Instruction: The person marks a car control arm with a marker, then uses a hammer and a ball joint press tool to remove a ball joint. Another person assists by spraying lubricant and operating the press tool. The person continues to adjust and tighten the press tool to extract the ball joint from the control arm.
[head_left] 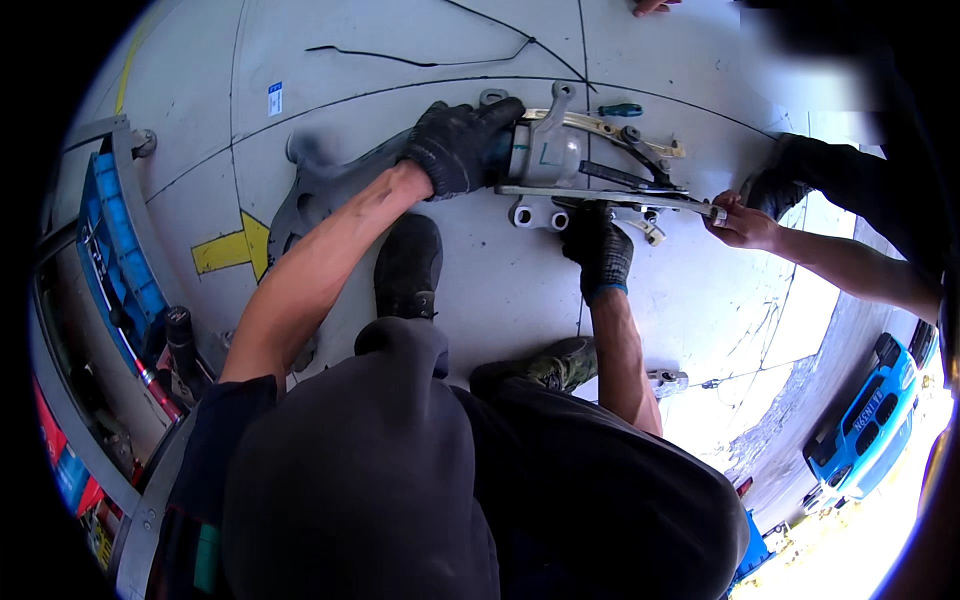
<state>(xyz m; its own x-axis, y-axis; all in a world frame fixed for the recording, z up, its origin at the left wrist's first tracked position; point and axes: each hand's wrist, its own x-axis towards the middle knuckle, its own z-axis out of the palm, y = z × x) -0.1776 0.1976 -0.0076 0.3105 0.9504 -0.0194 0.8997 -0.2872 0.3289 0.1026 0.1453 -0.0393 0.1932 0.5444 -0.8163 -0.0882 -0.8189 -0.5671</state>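
Observation:
On the pale floor before my feet lies a metal assembly with a silver cast bracket [558, 150], beige curved arms [590, 124] and dark rods [625, 178]. My left hand [455, 148], in a black glove, is closed over the bracket's left end; its fingertips are partly hidden. A long flat metal bar [610, 196] crosses the near side of the bracket. Just below that bar is my right hand [603, 258], also gloved, with curled fingers; what they grip is hidden. A co-worker's bare hand [742, 222] holds the bar's right end.
Left of the assembly rests a large grey metal part [335, 185]. Beyond lie a teal-handled screwdriver [620, 110] and a black cable tie [430, 63]. A tool cart [128, 170] with a blue tray [118, 240] stands at left. A blue car [870, 425] is at right.

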